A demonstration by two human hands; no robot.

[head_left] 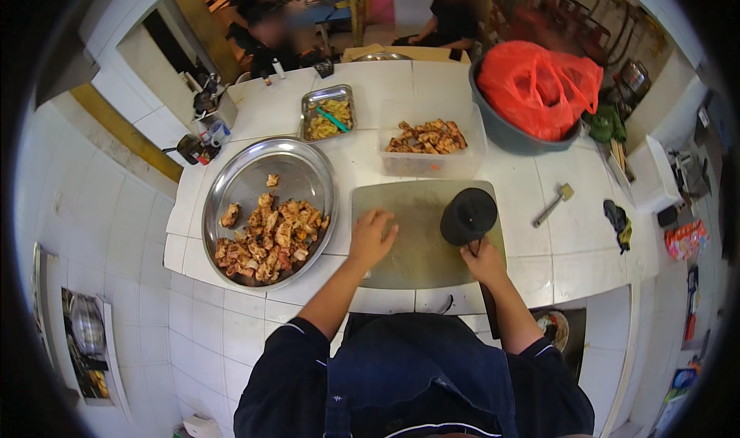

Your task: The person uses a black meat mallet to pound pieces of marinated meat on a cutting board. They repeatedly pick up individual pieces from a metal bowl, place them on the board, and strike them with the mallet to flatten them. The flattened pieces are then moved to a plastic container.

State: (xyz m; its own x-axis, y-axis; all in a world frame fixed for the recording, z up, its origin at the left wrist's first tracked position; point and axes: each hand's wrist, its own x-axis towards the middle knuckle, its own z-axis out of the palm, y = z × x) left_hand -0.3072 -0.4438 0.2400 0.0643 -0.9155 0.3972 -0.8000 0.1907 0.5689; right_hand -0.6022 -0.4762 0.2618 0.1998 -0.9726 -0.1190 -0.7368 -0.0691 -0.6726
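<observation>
At the middle of the worktop lies a scuffed grey-green cutting board (389, 257). My left hand (374, 234) rests on its left part, fingers apart and holding nothing. My right hand (480, 258) grips the handle of a black cylindrical object (468, 216) on the board's right side. Left of the board, a round steel tray (304, 164) holds browned meat pieces (270, 234), bunched toward its lower half. Behind the board, a translucent plastic box (416, 163) contains more browned pieces (432, 136).
A small steel tray (312, 99) holds yellowish food and a teal utensil. At back right is a grey tub (501, 134) with red bags (539, 83). A metal tool (549, 211) and dark cloth (615, 218) lie right. Two people (451, 18) (270, 41) sit beyond.
</observation>
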